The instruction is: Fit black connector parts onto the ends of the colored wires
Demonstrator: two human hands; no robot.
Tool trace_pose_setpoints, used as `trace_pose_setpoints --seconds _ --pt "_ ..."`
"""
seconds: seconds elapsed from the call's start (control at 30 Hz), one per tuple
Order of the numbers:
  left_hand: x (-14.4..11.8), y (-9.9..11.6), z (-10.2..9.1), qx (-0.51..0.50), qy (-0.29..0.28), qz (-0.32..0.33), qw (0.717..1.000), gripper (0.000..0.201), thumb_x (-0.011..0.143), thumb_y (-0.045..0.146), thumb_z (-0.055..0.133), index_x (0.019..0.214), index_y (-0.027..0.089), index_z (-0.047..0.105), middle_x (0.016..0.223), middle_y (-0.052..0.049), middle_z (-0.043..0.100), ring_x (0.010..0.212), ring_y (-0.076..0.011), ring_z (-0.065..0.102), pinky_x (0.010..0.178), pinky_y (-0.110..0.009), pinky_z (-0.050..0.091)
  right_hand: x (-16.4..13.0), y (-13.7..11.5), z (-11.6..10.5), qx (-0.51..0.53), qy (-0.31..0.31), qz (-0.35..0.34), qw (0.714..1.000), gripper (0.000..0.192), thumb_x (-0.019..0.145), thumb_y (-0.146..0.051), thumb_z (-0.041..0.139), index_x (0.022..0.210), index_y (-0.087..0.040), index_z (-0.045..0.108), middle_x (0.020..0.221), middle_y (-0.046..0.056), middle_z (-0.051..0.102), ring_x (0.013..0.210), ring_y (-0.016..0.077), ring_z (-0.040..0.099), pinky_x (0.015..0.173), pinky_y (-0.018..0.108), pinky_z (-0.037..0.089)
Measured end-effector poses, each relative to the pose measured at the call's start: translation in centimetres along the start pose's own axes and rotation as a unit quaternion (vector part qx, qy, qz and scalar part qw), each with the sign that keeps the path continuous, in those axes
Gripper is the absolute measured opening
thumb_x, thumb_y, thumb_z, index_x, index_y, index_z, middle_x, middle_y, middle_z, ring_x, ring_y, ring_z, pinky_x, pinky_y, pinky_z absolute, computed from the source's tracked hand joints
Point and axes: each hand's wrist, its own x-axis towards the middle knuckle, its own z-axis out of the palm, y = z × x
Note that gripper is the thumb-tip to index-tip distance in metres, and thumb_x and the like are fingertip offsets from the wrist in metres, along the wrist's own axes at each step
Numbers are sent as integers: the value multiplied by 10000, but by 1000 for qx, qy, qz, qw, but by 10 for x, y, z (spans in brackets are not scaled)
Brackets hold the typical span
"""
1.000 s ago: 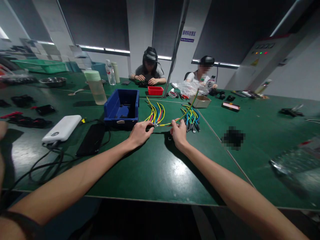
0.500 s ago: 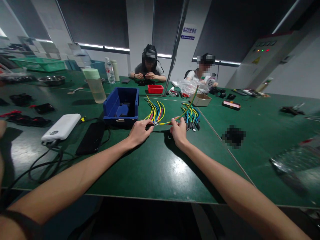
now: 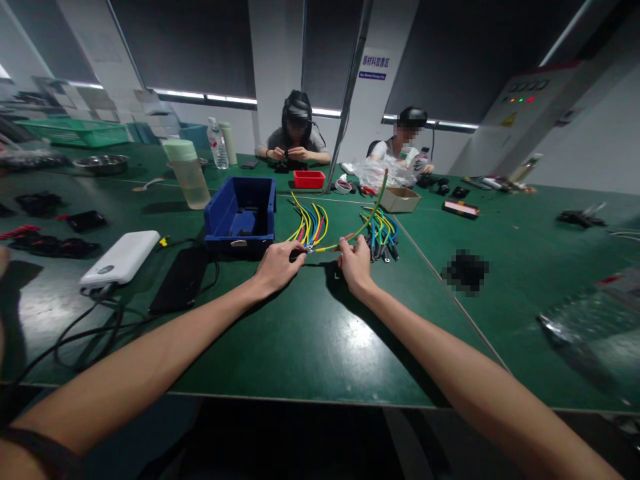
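Little has shifted since half a second ago: both hands sit in nearly the same spot on the green table [image 3: 310, 347], drawn very slightly nearer one another. Left hand [image 3: 277, 265] stays pinched shut on the ring-terminal end of the yellow-green wire [image 3: 367, 223]. Right hand [image 3: 354, 261] keeps its fingers closed on the same wire further along; the free length rises up and away, as before (tip near the cardboard box [image 3: 399, 199]). Wire bundles [image 3: 310, 227] lie just beyond the hands, beside the blue bin [image 3: 242, 215], unchanged.
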Motion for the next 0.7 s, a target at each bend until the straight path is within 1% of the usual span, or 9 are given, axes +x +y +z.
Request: trace_pose_setpoints --seconds 0.2,0.43,0.7 --pt "0 0 0 -1 -4 -3 1000 176 835 246 549 957 193 666 977 -42 706 924 -208 653 873 -333 497 0 -1 0 1 -5 -2 1000 265 785 -456 553 857 -236 424 584 -25 590 361 108 420 349 225 295" --pt "0 0 0 3 2 4 1000 174 840 252 545 950 193 667 980 -44 705 910 -211 653 853 -328 496 0 0 1 -1 -2 -6 1000 259 788 -454 545 870 -232 439 588 -27 599 351 102 419 343 217 291" --pt "0 1 0 1 -2 -5 1000 169 834 246 549 942 195 669 971 -41 707 908 -207 656 866 -329 497 -1 -4 1 -6 -10 -13 1000 239 796 -434 544 866 -233 435 571 -29 602 343 105 411 340 219 291"
